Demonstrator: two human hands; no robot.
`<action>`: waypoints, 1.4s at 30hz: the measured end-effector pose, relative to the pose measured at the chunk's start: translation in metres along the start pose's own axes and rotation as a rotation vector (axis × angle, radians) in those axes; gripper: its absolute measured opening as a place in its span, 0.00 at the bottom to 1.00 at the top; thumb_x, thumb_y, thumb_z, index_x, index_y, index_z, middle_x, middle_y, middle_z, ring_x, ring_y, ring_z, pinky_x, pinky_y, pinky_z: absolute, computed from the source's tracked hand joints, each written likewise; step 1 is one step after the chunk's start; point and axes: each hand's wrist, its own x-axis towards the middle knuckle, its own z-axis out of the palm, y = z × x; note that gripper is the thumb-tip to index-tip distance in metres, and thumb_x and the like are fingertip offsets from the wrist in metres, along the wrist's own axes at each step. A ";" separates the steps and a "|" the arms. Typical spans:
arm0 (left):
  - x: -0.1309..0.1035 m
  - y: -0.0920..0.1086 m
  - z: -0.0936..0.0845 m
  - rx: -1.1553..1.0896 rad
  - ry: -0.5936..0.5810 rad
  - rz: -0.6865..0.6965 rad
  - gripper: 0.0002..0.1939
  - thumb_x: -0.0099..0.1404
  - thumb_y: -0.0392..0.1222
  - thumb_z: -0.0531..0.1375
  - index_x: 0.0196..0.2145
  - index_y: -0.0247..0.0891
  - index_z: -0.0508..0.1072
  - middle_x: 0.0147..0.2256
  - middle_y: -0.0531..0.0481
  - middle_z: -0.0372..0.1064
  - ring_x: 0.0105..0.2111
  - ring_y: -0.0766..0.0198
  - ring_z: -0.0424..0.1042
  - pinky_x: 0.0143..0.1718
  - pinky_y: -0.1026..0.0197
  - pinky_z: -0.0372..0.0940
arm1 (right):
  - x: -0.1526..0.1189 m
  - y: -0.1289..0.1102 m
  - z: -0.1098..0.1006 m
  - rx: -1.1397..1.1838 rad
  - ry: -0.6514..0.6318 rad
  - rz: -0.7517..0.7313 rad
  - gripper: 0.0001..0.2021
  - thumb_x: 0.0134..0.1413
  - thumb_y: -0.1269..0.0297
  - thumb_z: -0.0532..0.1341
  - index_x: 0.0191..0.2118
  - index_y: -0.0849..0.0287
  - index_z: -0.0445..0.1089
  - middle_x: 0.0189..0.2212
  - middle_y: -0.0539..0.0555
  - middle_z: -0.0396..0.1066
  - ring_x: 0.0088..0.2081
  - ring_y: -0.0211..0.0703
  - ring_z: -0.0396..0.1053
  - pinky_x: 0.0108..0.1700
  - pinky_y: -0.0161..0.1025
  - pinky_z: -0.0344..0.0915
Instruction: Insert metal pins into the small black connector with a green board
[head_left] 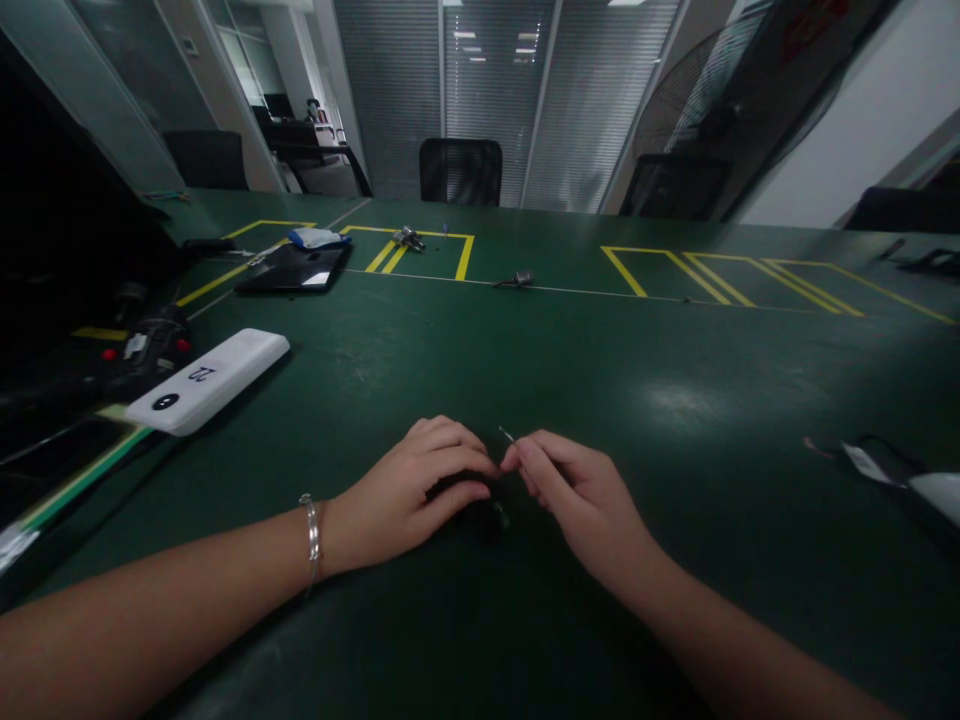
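My left hand, with a silvery bracelet at the wrist, curves its fingers and thumb around a small dark object low over the table. Dim light and the fingers hide most of that object, so its kind is unclear. Just to the right, my right hand pinches a thin metal piece between thumb and forefinger. One end of it sticks out up and to the left. The fingertips of both hands are close together.
On the green table, a white power bank marked 22 lies left. Farther back are a black tablet-like slab, a blue-white packet and small metal parts. A cable lies right.
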 end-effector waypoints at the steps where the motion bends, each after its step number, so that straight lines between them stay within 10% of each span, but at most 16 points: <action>1: -0.001 0.001 0.000 0.034 0.019 -0.012 0.07 0.69 0.38 0.55 0.43 0.40 0.72 0.41 0.47 0.69 0.43 0.57 0.65 0.46 0.55 0.58 | 0.000 -0.001 0.000 -0.006 -0.015 0.005 0.13 0.65 0.62 0.53 0.32 0.58 0.71 0.24 0.48 0.66 0.27 0.37 0.64 0.29 0.34 0.59; 8: -0.004 0.010 0.005 0.226 -0.063 -0.055 0.30 0.52 0.66 0.63 0.39 0.36 0.67 0.37 0.45 0.66 0.35 0.53 0.62 0.37 0.53 0.57 | -0.001 -0.002 -0.003 -0.201 -0.197 -0.093 0.11 0.51 0.80 0.56 0.37 0.57 0.66 0.35 0.50 0.67 0.34 0.39 0.66 0.36 0.36 0.61; 17: -0.003 0.006 0.004 0.155 -0.081 -0.109 0.11 0.62 0.40 0.61 0.42 0.38 0.66 0.43 0.46 0.64 0.41 0.54 0.63 0.42 0.53 0.58 | -0.004 -0.009 -0.014 -0.307 -0.432 -0.095 0.14 0.48 0.76 0.63 0.40 0.55 0.63 0.38 0.49 0.67 0.39 0.42 0.65 0.39 0.38 0.60; 34: -0.004 0.001 0.005 0.069 -0.010 -0.131 0.15 0.61 0.42 0.63 0.45 0.39 0.67 0.45 0.46 0.63 0.45 0.52 0.62 0.46 0.49 0.61 | -0.001 -0.004 -0.010 -0.310 -0.389 -0.141 0.14 0.50 0.73 0.66 0.41 0.54 0.65 0.39 0.49 0.68 0.41 0.43 0.66 0.41 0.39 0.62; 42: -0.003 -0.008 0.009 -0.545 0.159 -0.190 0.20 0.62 0.32 0.62 0.50 0.39 0.65 0.47 0.45 0.65 0.47 0.57 0.68 0.50 0.52 0.64 | 0.002 0.010 -0.009 0.004 -0.138 -0.058 0.11 0.54 0.69 0.65 0.41 0.55 0.64 0.35 0.48 0.67 0.31 0.37 0.64 0.34 0.35 0.63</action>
